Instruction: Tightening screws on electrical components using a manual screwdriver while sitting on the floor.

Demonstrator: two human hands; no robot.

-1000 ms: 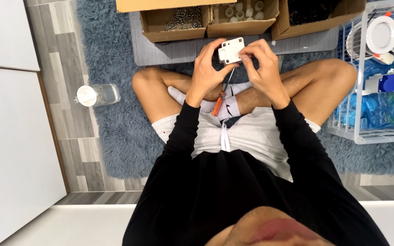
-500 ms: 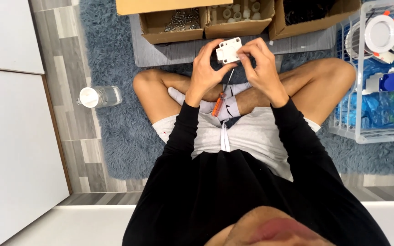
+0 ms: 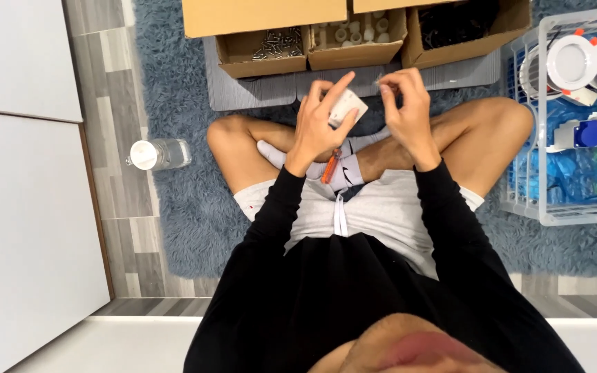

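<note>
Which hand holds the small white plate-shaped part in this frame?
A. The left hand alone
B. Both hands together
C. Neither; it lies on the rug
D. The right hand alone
A: the left hand grips the white part, while the right hand is apart from it, fingers pinched.

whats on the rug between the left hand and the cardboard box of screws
In the head view, a grey ribbed mat lies on the blue rug between the left hand, which holds a small white part, and the box of screws. Nothing rests on that stretch.
</note>
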